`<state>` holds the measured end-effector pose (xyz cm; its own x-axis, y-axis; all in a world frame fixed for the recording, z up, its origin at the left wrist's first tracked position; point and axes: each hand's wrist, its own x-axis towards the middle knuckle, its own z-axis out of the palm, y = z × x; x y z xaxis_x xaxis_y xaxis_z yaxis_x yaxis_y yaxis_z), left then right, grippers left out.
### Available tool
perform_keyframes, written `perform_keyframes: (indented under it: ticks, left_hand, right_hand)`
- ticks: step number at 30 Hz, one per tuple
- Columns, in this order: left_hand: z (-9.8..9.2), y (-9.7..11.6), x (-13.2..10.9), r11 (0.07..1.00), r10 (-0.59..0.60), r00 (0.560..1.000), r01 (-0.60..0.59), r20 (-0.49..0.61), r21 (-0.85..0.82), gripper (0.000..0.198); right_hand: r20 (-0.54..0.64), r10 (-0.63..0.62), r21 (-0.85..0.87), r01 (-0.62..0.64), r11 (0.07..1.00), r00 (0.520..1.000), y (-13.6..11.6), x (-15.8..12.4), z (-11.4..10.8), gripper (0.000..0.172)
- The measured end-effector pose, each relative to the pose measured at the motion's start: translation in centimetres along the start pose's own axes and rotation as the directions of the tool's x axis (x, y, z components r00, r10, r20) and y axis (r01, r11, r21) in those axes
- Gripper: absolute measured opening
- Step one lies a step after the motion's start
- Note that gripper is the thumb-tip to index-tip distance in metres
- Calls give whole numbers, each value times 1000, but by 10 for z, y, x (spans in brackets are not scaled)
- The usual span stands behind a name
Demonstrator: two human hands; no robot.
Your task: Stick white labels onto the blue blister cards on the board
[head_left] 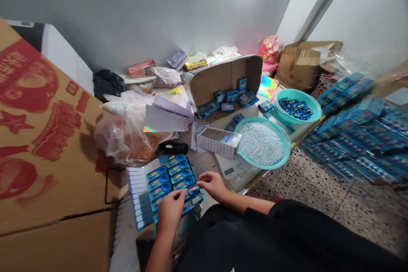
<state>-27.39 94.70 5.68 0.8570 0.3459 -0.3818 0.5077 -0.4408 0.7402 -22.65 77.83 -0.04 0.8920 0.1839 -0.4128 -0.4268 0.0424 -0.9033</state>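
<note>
L hand [171, 210] n R hand [215, 185] each pinching an end of a thin strip [192, 188], just over open box [139, 197] of blue packs [161, 179]; prob light, bendy, maybe slippery; imo grip ends

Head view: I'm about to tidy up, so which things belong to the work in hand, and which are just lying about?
Likely in use:
thin piece between left hand and right hand
open box
blue packs in it
perhaps the white beads

Lying about, it seems:
black bag
clear plastic bag
printed carton
</note>
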Motion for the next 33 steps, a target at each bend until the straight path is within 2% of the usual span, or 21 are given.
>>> perform_keyframes:
  ticks: [5, 8, 10, 14, 17, 19, 20, 21, 22, 23, 24, 26, 29, 31, 33]
  left_hand:
    - [5, -6, 5, 996, -31, 999, 28, 36, 80, 35]
    - [6, -10, 4, 992, -33, 999, 35, -17, 122, 37]
    - [5, -11, 4, 986, 15, 999, -9, -37, 165, 41]
    - [2, -17, 3, 963, 145, 989, -145, 15, 229, 45]
    - [-1, -27, -1, 969, 196, 980, -190, -23, 160, 44]
    - [-2, -34, -7, 969, 242, 960, -232, -141, 83, 46]
    - [-2, -38, -11, 965, 263, 942, -258, -206, 50, 47]
    - [-2, -40, -15, 959, 278, 922, -282, -269, 24, 48]
    - [-1, -42, -20, 954, 286, 903, -301, -321, 4, 47]
    - [2, -42, -24, 949, 289, 887, -315, -361, -14, 47]
    - [4, -41, -28, 944, 290, 873, -328, -393, -32, 46]
    - [12, -33, -34, 930, 299, 849, -362, -436, -65, 45]
    - [23, -6, -35, 911, 289, 829, -392, -479, -128, 43]
    - [29, 23, -33, 904, 214, 849, -360, -483, -231, 40]
    - [33, 57, -28, 866, 110, 899, -296, -424, -403, 49]
  right_hand:
    - [8, 15, 13, -15, 1000, 1000, 15, 5, 3, 54]
    - [8, 56, 11, -56, 998, 998, 25, 7, 6, 60]
    - [8, 104, -24, -103, 994, 995, 32, 8, 9, 59]
    - [20, 158, -186, -152, 971, 987, 32, 9, 6, 34]
    - [24, 38, -301, -29, 953, 999, 3, 18, -15, 23]
    - [42, -151, -466, 153, 871, 988, -29, 29, -40, 35]
    - [65, -270, -623, 250, 741, 961, -47, 36, -54, 43]
    - [80, -362, -775, 286, 563, 929, -64, 43, -69, 53]
    - [90, -397, -885, 256, 388, 913, -80, 50, -83, 59]
    - [102, -388, -948, 208, 242, 916, -93, 57, -96, 56]
    - [103, -356, -974, 166, 152, 929, -105, 63, -107, 47]
    - [124, -276, -984, 153, 87, 953, -121, 73, -121, 25]
    - [162, -271, -975, 196, 102, 949, -137, 71, -118, 24]
    - [181, -307, -967, 226, 117, 934, -143, 56, -102, 28]
    - [244, -382, -939, 316, 138, 891, -146, 31, -81, 31]
